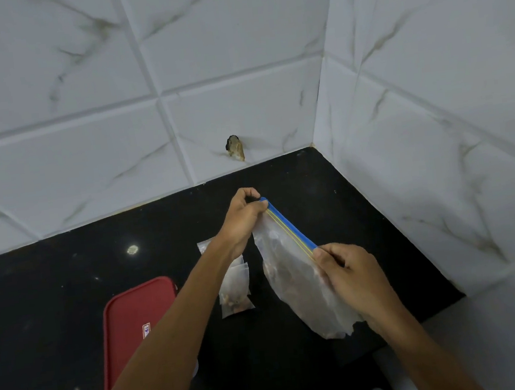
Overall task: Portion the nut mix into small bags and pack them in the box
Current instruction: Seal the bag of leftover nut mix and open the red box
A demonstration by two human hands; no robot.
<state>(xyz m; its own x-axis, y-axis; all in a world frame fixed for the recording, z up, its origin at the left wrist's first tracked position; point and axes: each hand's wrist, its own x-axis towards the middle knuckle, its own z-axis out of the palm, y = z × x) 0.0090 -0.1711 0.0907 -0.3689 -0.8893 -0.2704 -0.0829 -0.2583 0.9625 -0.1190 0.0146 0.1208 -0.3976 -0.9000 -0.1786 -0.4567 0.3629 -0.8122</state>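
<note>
Your left hand [242, 220] pinches the zip bag [291, 273] by its blue strip | right hand [355, 275] pinches the other end | red lid [132, 316] label unreadable

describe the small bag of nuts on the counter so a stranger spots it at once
On the black counter in the tiled corner, look between the red lid and the big blue-zipped bag. The small bag of nuts lies flat there; unlike its neighbour it has no blue strip.

White marble-look tiled walls [235, 54], corner, black countertop [40, 313]
</note>
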